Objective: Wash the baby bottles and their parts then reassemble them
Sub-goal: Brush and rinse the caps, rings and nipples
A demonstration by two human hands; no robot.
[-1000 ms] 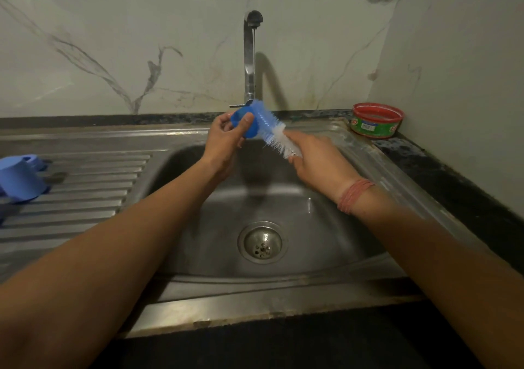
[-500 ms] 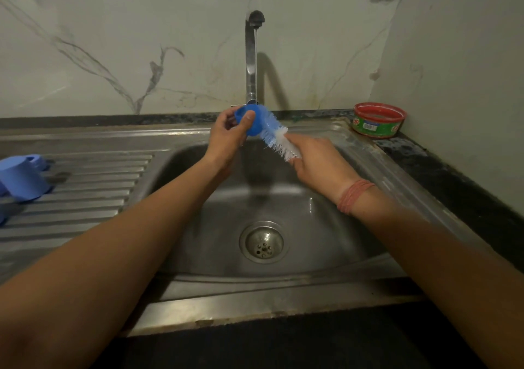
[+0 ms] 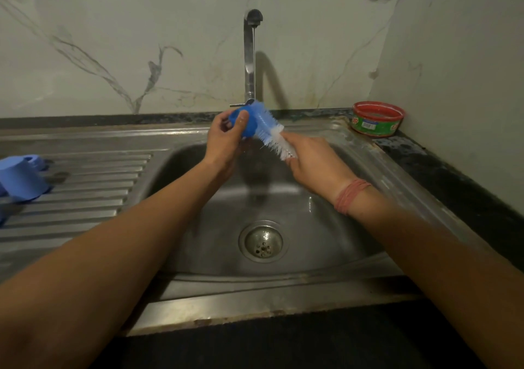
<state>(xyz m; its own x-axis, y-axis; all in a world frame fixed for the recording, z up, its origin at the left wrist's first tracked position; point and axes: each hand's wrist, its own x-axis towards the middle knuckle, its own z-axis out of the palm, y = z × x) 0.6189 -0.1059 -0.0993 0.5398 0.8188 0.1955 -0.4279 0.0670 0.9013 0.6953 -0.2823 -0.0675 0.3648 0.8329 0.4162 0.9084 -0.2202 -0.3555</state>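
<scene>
Over the back of the steel sink point(image 3: 351, 153), my left hand point(image 3: 225, 139) grips a small blue bottle part point(image 3: 248, 123), thumb across its front. My right hand point(image 3: 312, 164) holds the handle of a bottle brush point(image 3: 270, 133) with blue and white bristles. The bristles lie against the blue part's right side. A thin stream of water falls from the tap point(image 3: 251, 56) just behind the two. The brush handle is hidden inside my right hand.
A blue cap point(image 3: 19, 180) and another blue piece point(image 3: 34, 160) lie on the ribbed drainboard at far left. A red-rimmed green tub point(image 3: 378, 122) stands on the dark counter at the back right corner. The drain point(image 3: 263, 241) sits mid-basin.
The brush has shifted slightly along the blue part and my left hand has turned it a little. Both hands stay under the tap.
</scene>
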